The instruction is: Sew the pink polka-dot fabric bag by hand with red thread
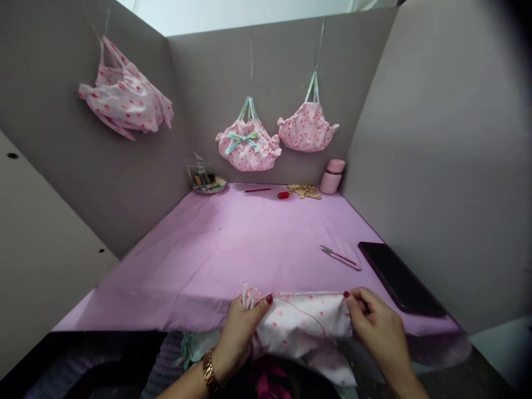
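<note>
A piece of white fabric with pink dots is stretched between my two hands at the near edge of the table. My left hand pinches its gathered left end, thumb on top. My right hand is closed on the right end. A thin red thread runs across the cloth from the left thumb down toward the middle. A gold watch sits on my left wrist.
The pink-covered table carries small thread snips, a dark phone at the right, a red pen, a red spool, wooden pieces, a pink bottle and a thread basket. Three dotted fabric pouches hang on the grey partition walls.
</note>
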`<state>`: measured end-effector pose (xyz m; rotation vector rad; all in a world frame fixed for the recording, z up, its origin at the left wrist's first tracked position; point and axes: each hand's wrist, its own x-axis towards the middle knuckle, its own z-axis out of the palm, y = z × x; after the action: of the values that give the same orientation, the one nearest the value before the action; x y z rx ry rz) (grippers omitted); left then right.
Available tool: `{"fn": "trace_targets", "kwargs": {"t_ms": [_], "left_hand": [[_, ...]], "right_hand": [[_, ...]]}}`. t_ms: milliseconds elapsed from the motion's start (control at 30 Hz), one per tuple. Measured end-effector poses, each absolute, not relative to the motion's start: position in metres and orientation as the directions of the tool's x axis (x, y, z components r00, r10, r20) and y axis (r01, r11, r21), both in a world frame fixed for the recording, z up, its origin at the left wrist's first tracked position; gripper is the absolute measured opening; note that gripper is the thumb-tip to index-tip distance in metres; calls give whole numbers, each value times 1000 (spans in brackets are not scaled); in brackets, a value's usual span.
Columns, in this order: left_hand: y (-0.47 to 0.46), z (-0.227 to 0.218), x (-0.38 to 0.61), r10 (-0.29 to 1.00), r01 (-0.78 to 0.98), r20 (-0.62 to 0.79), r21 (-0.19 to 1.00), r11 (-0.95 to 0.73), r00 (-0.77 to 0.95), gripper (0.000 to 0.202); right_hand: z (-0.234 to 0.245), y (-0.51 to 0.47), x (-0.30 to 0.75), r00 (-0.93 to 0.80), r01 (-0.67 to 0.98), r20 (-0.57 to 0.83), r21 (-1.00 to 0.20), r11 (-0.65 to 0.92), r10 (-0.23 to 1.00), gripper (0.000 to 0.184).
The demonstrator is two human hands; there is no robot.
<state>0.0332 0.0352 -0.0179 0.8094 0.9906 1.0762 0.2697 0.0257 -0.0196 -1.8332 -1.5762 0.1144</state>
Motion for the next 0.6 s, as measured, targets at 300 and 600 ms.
{"fn": "trace_targets", "kwargs": {"t_ms": [300,600], "left_hand": [[31,-24,35,940,-387,-255,862,327,225,20],[13,-19,38,940,-358,-211,884,300,267,24]], "right_hand": [[-23,24,271,246,915,399,-397,-76,883,20],[-29,3,272,204,916,420,-401,-21,884,23]]}}
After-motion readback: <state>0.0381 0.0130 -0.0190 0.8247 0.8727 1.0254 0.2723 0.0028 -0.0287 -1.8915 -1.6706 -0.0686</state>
